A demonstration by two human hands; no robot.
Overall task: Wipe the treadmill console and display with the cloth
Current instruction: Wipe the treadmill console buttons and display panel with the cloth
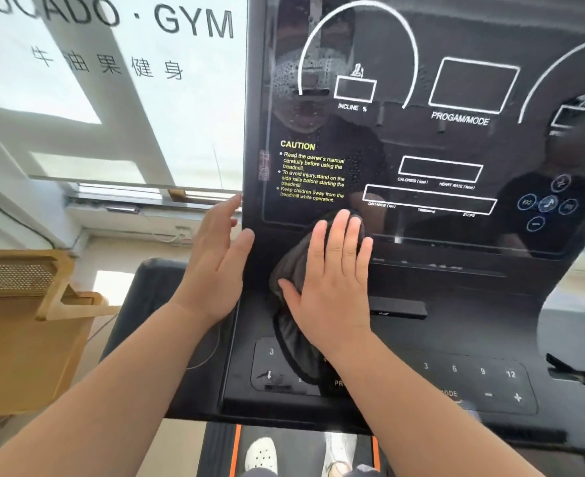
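Our left hand [215, 259] rests flat, fingers straight, against the left edge of the display [422, 142], and just right of it our right hand [336, 280], fingers spread and straight, presses the dark cloth [289, 339] onto the console [456, 321] at the display's lower rim.

Counted two grips: left grip [215, 266], right grip [332, 287]. One cloth [293, 339], one console [456, 339], one display [439, 149]. Also logged two white shoes, left shoe [261, 454] and right shoe [341, 449], and one wooden stand [26, 321].
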